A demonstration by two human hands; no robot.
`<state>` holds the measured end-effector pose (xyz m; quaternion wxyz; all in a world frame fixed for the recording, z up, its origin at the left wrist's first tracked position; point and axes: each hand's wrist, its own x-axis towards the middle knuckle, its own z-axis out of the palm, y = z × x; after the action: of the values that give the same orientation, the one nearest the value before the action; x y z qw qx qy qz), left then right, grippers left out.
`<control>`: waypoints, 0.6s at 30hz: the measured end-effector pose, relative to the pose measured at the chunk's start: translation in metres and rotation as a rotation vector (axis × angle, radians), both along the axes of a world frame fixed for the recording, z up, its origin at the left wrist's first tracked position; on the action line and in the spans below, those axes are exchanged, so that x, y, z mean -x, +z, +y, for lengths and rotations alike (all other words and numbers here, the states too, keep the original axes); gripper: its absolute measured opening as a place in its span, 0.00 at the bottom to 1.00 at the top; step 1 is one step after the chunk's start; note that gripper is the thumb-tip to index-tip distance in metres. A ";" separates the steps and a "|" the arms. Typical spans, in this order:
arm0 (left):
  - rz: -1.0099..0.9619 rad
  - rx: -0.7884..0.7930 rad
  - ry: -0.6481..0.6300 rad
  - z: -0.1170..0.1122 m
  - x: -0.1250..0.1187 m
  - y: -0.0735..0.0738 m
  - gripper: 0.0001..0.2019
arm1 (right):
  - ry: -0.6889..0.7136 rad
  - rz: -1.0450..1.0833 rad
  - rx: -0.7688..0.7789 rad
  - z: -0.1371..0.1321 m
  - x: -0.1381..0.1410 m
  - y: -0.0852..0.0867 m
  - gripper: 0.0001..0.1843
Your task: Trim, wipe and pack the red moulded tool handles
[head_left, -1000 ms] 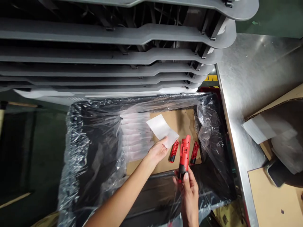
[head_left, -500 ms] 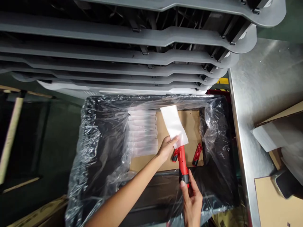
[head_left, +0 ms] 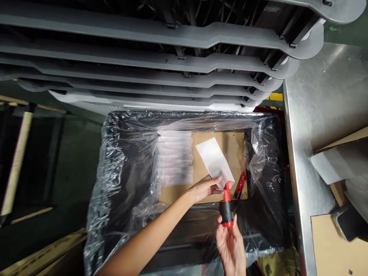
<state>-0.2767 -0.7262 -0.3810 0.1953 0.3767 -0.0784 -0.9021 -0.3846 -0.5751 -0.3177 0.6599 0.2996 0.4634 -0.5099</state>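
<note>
Gray racks (head_left: 161, 65) overhead block hands (head_left: 230, 247); plastic liner (head_left: 115, 180) mouth passable.

Head-worn view, angled forward and down

The tool body (head_left: 226, 211) is glossy red-and-black plastic, the white sheet (head_left: 212, 159) matt. The liner (head_left: 115, 184) at 9 o'clock is shiny clear film; the table (head_left: 313, 115) at 3 o'clock, smooth brushed steel.

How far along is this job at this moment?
Done: a row of white-wrapped pieces lies on the cardboard sheet inside the plastic-lined bin. In hand: the left hand presses a white sheet against the red-and-black housing held in the right hand. Left: one bare red part lies on the cardboard, unwrapped.
</note>
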 end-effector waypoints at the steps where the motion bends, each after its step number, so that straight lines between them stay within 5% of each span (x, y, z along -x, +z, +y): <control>1: 0.021 0.004 -0.028 0.002 -0.001 0.002 0.29 | -0.020 -0.086 0.015 -0.001 -0.001 0.000 0.20; 5: 0.098 0.011 -0.150 0.009 -0.010 0.009 0.26 | -0.157 -0.389 0.089 -0.002 -0.005 -0.002 0.15; 10: 0.145 0.014 -0.196 0.008 -0.030 -0.001 0.23 | -0.304 -0.585 0.129 -0.005 -0.010 -0.002 0.17; 14: 0.183 -0.005 -0.194 0.004 -0.034 -0.007 0.32 | -0.235 -0.522 0.075 -0.010 -0.015 0.001 0.18; 18: 0.043 -0.057 -0.193 0.010 -0.023 0.000 0.38 | -0.096 -0.239 0.029 -0.018 -0.025 0.002 0.22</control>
<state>-0.2535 -0.7164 -0.3807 0.0982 0.3532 -0.0843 -0.9265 -0.3600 -0.5929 -0.3155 0.6894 0.3708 0.3590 -0.5082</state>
